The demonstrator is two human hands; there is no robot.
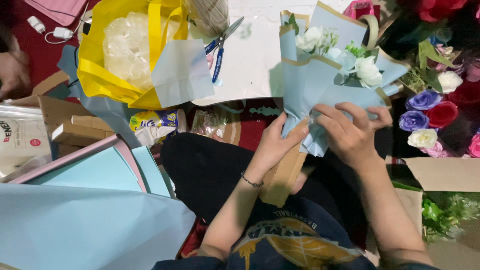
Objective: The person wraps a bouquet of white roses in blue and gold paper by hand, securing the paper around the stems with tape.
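A bouquet (pixel 325 75) of white roses wrapped in light blue and tan paper lies over my lap, flower heads pointing away from me. My left hand (pixel 274 142) grips the narrow stem end from the left, where the blue paper gathers over a brown paper tail. My right hand (pixel 352 132) presses on the wrap from the right, fingers curled over the blue paper near a bit of clear tape or film. Both hands touch the bouquet at its waist.
Blue-handled scissors (pixel 220 47) lie on white paper behind the bouquet. A yellow bag (pixel 107 75) of clear plastic sits at left, with blue paper sheets (pixel 75 220) and cardboard boxes (pixel 75 131). Loose artificial roses (pixel 427 112) pile at right. Another person's hand (pixel 12 72) shows at far left.
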